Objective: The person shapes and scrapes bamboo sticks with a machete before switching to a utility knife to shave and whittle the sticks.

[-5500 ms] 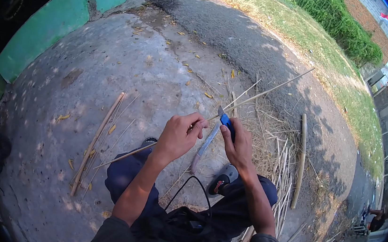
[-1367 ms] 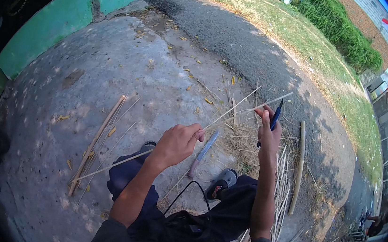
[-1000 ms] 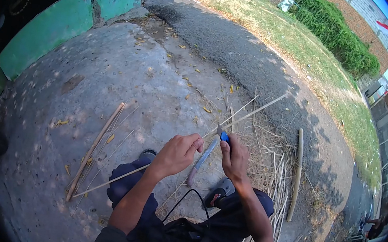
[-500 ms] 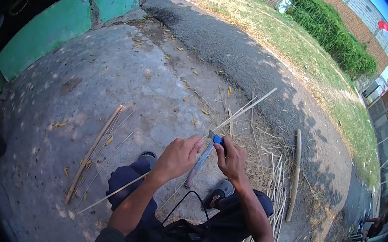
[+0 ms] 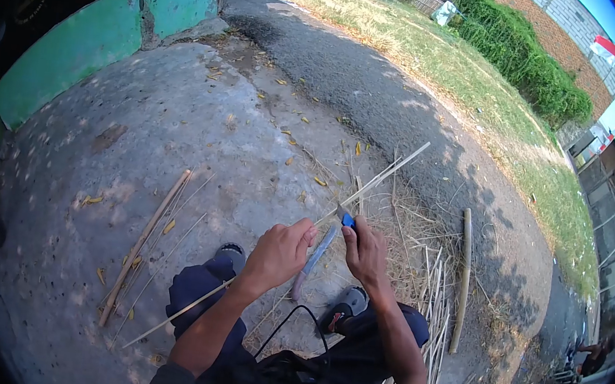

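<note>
My left hand (image 5: 278,255) is closed round a long thin bamboo strip (image 5: 186,310). The strip slants from beside my left leg, under the forearm, out past both hands to the upper right. In my right hand (image 5: 368,255) is a knife with a blue handle (image 5: 349,220), its short blade lying against the strip just beyond my left fingers. Whether the blade bites into the strip is too small to tell. Below the hands, between my feet, lies a long narrow object (image 5: 313,262), grey-blue above and brownish at the lower end.
Several split strips (image 5: 435,295) and fine shavings (image 5: 412,229) cover the ground by my right leg. A thick pole (image 5: 462,283) lies right of them, a brown stick (image 5: 145,242) at left. A green wall (image 5: 73,70) stands upper left; a person (image 5: 593,358) is far right.
The knife's blade has shifted slightly along the strip, and its handle has turned a little in my right hand. My left hand keeps its grip. The view has moved slightly.
</note>
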### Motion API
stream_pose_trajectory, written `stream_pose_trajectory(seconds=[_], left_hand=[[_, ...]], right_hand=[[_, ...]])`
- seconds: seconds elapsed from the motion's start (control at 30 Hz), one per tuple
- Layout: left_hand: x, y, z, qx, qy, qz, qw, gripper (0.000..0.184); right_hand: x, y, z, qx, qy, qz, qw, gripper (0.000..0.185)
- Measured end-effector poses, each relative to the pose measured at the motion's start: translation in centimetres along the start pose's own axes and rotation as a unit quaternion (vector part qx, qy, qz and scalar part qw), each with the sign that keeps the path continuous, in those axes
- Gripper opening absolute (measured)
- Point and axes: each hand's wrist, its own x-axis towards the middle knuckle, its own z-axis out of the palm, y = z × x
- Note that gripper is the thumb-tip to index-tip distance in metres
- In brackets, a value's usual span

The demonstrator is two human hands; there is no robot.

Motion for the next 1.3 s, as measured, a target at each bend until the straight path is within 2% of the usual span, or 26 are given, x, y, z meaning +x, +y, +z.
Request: stream_pose_trajectory(seconds=[0.03, 0.1, 0.13, 0.2, 0.23, 0.27, 0.33, 0.37, 0.43, 0.47, 0.53, 0.57, 0.6, 0.7, 0.77, 0.83, 0.87, 0.9, 0.93, 1.0, 1.1, 1.13, 1.2, 1.27, 1.3], left_hand=[[-0.1, 0.1, -0.2, -0.001, -0.001, -0.002, 1.000, 0.025], [-0.6, 0.5, -0.3, -0.007, -0.007, -0.004, 1.000, 0.024], [-0.6, 0.7, -0.5, 0.005, -0.015, -0.010, 1.000, 0.024], [-0.3, 0.7, -0.8, 0.015, -0.018, -0.008, 1.000, 0.024], [-0.3, 0.5, -0.9, 0.017, -0.014, 0.006, 1.000, 0.024], [-0.3, 0.3, -0.8, 0.019, -0.011, 0.017, 1.000, 0.024], [-0.3, 0.5, -1.3, 0.019, -0.024, 0.006, 1.000, 0.023], [-0.7, 0.6, -1.4, 0.017, -0.038, -0.002, 0.999, 0.022], [-1.2, 0.8, -1.7, 0.026, -0.047, -0.007, 0.999, 0.022], [-1.1, 0.9, -1.9, 0.036, -0.046, -0.007, 0.998, 0.021], [-1.1, -0.2, -1.8, 0.038, -0.039, 0.009, 0.998, 0.021], [-1.2, -0.6, -1.9, 0.042, -0.036, 0.017, 0.998, 0.021], [-1.1, -0.8, -2.1, 0.042, -0.033, 0.016, 0.998, 0.021], [-1.5, -0.7, -2.8, -0.006, -0.055, 0.041, 0.998, 0.021], [-1.6, 0.0, -3.7, 0.048, -0.092, -0.019, 0.994, 0.023], [-2.0, -0.4, -4.0, 0.039, -0.084, 0.012, 0.996, 0.023], [-2.0, -0.7, -4.2, 0.029, -0.077, 0.036, 0.996, 0.022], [-1.7, -0.9, -4.3, 0.029, -0.071, 0.037, 0.996, 0.022], [-1.6, -1.2, -4.2, 0.055, -0.048, 0.004, 0.997, 0.022], [-1.5, -1.5, -3.6, 0.077, -0.019, -0.042, 0.996, 0.022], [-1.4, -2.0, -2.4, 0.083, -0.005, -0.046, 0.995, 0.021], [-1.0, -2.2, -1.5, 0.061, -0.003, -0.031, 0.998, 0.021], [-0.8, -2.2, -0.3, 0.040, -0.005, -0.017, 0.999, 0.021], [-0.5, -2.1, 0.4, 0.037, 0.011, -0.001, 0.999, 0.021], [-0.4, -1.7, 0.4, 0.039, 0.009, -0.003, 0.999, 0.021]], right_hand=[[0.5, 0.7, -0.2, 0.003, -0.001, 0.003, 1.000, 0.037], [2.2, 3.1, -1.4, -0.009, 0.048, 0.089, 0.995, 0.035], [2.2, 3.5, -1.7, -0.013, 0.051, 0.088, 0.995, 0.035], [2.6, 4.2, -2.2, -0.027, 0.064, 0.039, 0.997, 0.034], [1.8, 3.0, -2.3, -0.017, 0.014, 0.050, 0.999, 0.033], [0.9, 2.6, -1.5, -0.003, -0.012, 0.001, 1.000, 0.032], [0.4, 3.3, -1.0, 0.000, -0.010, -0.019, 1.000, 0.034], [1.0, 4.6, -1.4, 0.003, -0.014, -0.010, 1.000, 0.034], [3.5, 8.0, -3.3, -0.047, 0.057, 0.096, 0.993, 0.035], [3.2, 8.6, -3.3, -0.052, 0.062, 0.097, 0.992, 0.035], [3.3, 8.7, -3.1, -0.037, 0.064, 0.085, 0.994, 0.035], [2.3, 7.8, -2.7, -0.020, 0.033, 0.076, 0.996, 0.034], [1.7, 5.7, -2.4, -0.010, 0.019, 0.034, 0.999, 0.034], [1.8, 6.9, -2.3, 0.011, 0.031, 0.004, 0.999, 0.040], [3.7, 13.5, -4.2, -0.034, 0.071, 0.180, 0.981, 0.052], [1.8, 23.3, -4.5, -0.030, 0.132, 0.328, 0.935, 0.061], [0.4, 26.4, -5.1, -0.054, 0.094, 0.368, 0.923, 0.061], [-1.0, 27.8, -5.4, -0.079, 0.055, 0.411, 0.907, 0.061], [-1.0, 26.4, -5.8, -0.080, 0.052, 0.408, 0.908, 0.061], [-0.9, 23.1, -7.5, 0.077, 0.037, 0.476, 0.875, 0.059], [0.6, 16.4, -8.1, 0.168, 0.099, 0.331, 0.923, 0.048], [1.0, 12.8, -7.6, 0.169, 0.095, 0.331, 0.923, 0.048], [1.1, 6.3, -5.7, 0.173, 0.055, 0.234, 0.955, 0.044], [0.2, 3.8, -3.2, 0.068, -0.002, 0.101, 0.993, 0.037], [0.0, 2.0, -2.5, 0.068, -0.019, 0.083, 0.994, 0.036]])
